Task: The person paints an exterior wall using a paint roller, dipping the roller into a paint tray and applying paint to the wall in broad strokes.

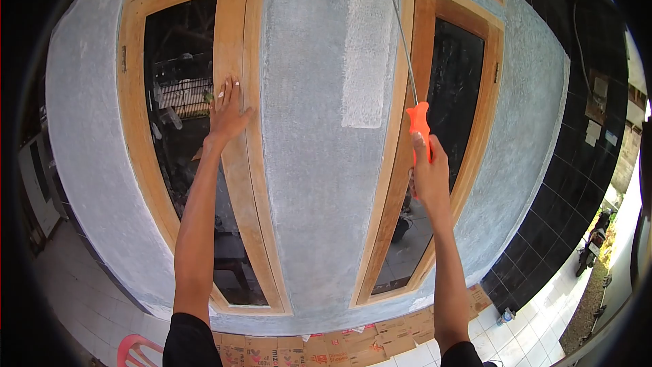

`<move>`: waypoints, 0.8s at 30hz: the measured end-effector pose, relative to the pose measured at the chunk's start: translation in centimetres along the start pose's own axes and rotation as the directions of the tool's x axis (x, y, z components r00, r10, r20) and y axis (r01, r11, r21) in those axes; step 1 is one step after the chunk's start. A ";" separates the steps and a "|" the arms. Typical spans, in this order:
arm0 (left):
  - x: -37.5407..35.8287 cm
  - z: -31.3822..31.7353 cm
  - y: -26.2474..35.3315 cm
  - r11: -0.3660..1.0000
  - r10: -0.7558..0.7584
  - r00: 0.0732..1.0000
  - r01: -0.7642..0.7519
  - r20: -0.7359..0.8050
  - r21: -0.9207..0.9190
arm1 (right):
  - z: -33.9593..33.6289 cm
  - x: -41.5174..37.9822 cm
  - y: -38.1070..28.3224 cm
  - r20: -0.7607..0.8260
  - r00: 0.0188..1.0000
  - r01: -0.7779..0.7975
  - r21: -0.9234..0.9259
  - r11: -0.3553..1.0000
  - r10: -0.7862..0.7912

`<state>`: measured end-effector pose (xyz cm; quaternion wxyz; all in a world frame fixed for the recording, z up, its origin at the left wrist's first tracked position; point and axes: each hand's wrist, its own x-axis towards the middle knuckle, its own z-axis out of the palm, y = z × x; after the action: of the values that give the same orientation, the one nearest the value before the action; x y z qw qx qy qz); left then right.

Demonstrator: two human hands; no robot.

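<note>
My right hand [430,166] is wrapped round the orange handle [419,121] of a paint roller, whose thin metal rod runs up along the right window frame [387,217]. The roller head is not clearly visible at the top edge. A strip of fresh white paint [367,47] lies on the grey wall [309,163] between the two windows. My left hand [231,112] rests with its fingers spread on the wooden frame of the left window [238,34], and white specks show on its fingers.
Flattened cardboard [326,350] covers the floor along the wall's foot. A red plastic chair [132,350] stands at the lower left. A small can [506,316] sits on the white tiles at the right, near a black tiled wall [543,204]. Farther right is a motorcycle [594,241].
</note>
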<state>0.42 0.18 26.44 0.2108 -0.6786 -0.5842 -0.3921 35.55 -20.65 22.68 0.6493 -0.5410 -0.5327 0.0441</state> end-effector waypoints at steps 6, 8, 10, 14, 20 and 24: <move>-0.2 -0.5 0.3 1.000 -0.011 0.999 0.012 0.033 -0.025 | -0.8 7.1 -6.4 0.062 0.998 -0.008 0.111 0.994 0.001; -0.1 -0.4 0.3 0.999 -0.010 0.999 0.011 0.031 -0.032 | -0.9 9.1 -7.6 0.058 0.997 0.043 0.160 0.986 -0.053; 0.0 -0.1 0.1 1.000 -0.005 1.000 0.006 0.026 -0.008 | -1.2 10.6 -9.1 0.082 0.994 0.060 0.199 0.978 -0.077; -0.2 -0.5 0.2 0.999 -0.013 0.999 0.014 0.036 -0.030 | -1.7 10.9 -10.6 0.051 0.996 0.058 0.170 0.984 -0.068; -0.2 -0.6 0.0 0.999 -0.005 0.999 0.006 0.036 -0.046 | -2.0 6.0 -7.0 0.047 0.999 -0.033 0.114 0.993 0.028; 0.0 -0.1 -0.2 0.998 -0.001 1.000 0.002 0.018 -0.058 | -2.3 4.2 -6.8 0.048 0.995 -0.091 0.112 0.990 0.086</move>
<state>0.24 0.14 26.46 0.1854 -0.6874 -0.5750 -0.4030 35.49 -22.29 30.85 0.6649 -0.5250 -0.5187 0.1151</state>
